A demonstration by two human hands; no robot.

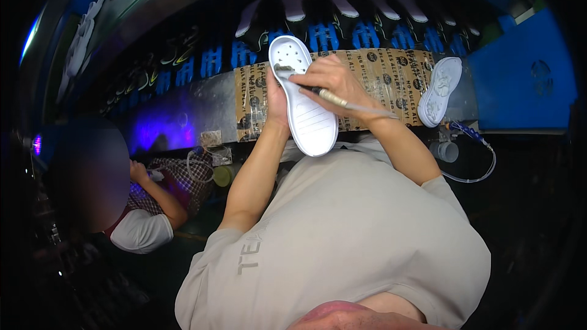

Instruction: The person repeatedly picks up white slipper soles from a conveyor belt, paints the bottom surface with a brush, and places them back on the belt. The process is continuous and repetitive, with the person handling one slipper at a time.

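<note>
A white shoe sole [313, 123] is held up in front of me, its hollow inner face toward me. Round holes dot its far end and grooved lines cross its near end. My left hand [277, 101] grips it along its left edge, fingers mostly hidden beneath. In my right hand [333, 79] is a slim brush [330, 97], its dark bristles touching the inside of the sole near the holes. A pale tube trails from the handle over my right wrist. Another white sole [441, 90] lies to the right, with whitish patches inside it.
Cardboard [397, 79] covers part of the metal bench [177, 119]. Beyond it stand several shoe uppers [339, 3] on blue holders [323, 38]. A blue panel [520, 85] rises at right, near a clear hose [483, 168] and a jar [447, 151]. A co-worker [143, 226] sits at left.
</note>
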